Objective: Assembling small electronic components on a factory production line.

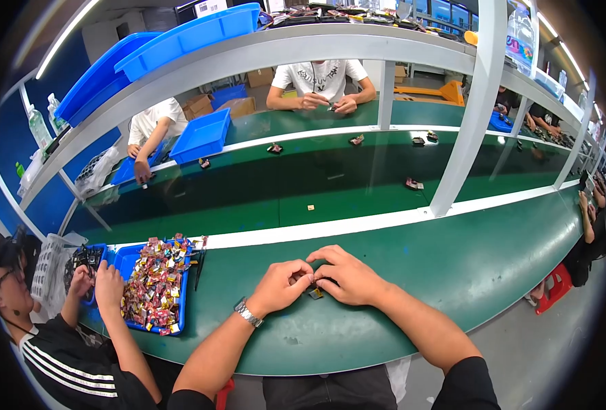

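on the green workbench (398,273), a small component (314,292) is pinched between the left hand (280,285) and the right hand (347,277), pressed together. assembly appears underway; fine fingertip alignment is judged necessary next.

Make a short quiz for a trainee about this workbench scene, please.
1. True or false: the left hand and the right hand are together on one small part above the green bench.
2. What fills the blue tray at the left? A) small colourful parts B) water bottles C) white cloths
3. Fill in: the left wrist wears a silver ____.

Key: 1 true; 2 A; 3 watch.
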The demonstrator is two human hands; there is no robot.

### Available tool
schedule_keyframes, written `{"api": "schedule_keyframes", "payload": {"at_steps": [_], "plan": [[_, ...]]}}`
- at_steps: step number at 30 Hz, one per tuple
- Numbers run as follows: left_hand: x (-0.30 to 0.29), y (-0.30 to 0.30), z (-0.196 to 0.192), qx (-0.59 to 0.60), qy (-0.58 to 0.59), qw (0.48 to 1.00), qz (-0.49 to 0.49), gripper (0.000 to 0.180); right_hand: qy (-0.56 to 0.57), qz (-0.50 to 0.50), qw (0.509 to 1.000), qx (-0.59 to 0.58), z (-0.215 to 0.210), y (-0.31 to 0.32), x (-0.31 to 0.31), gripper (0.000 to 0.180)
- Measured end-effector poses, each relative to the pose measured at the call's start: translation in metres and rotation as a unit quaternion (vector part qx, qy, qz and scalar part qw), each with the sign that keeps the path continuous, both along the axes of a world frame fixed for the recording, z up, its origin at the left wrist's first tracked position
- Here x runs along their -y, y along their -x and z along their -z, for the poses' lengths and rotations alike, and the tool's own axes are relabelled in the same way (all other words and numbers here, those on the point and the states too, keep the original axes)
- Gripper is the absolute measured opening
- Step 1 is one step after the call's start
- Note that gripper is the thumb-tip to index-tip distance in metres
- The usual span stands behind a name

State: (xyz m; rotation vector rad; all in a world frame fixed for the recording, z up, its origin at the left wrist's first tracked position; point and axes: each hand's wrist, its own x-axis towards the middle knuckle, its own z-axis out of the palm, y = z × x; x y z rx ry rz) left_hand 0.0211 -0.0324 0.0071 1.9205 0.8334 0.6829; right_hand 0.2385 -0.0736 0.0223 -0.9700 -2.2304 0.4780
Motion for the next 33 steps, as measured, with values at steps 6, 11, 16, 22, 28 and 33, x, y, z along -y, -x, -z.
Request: {"api": "schedule_keyframes", "payload": {"at_steps": [6, 11, 16, 22, 28, 33], "plan": [[0.005, -0.001, -0.007, -0.027, -0.110, 0.994, -0.003, 0.014, -0.028, 0.011, 0.999, 0.018, -0.002, 0.003, 0.004, 0.010], [0.005, 0.000, -0.008, -0.046, -0.108, 0.993, -0.012, 0.014, -0.042, 0.018, 0.999, 0.019, 0.001, 0.004, 0.004, 0.009], [0.005, 0.000, -0.015, -0.038, -0.100, 0.994, -0.002, 0.015, -0.042, 0.023, 0.999, 0.017, 0.003, 0.002, 0.002, 0.009], [0.006, 0.003, -0.018, -0.052, -0.148, 0.988, -0.003, 0.012, -0.042, 0.014, 0.999, 0.017, 0.004, 0.006, 0.002, 0.010], [0.006, 0.002, -0.017, -0.066, -0.202, 0.977, -0.006, 0.011, -0.046, 0.013, 0.999, 0.017, 0.009, 0.007, 0.002, 0.010], [0.007, 0.002, -0.015, -0.066, -0.218, 0.974, -0.012, 0.011, -0.054, 0.015, 0.998, 0.012, 0.012, 0.008, 0.001, 0.009]]}}
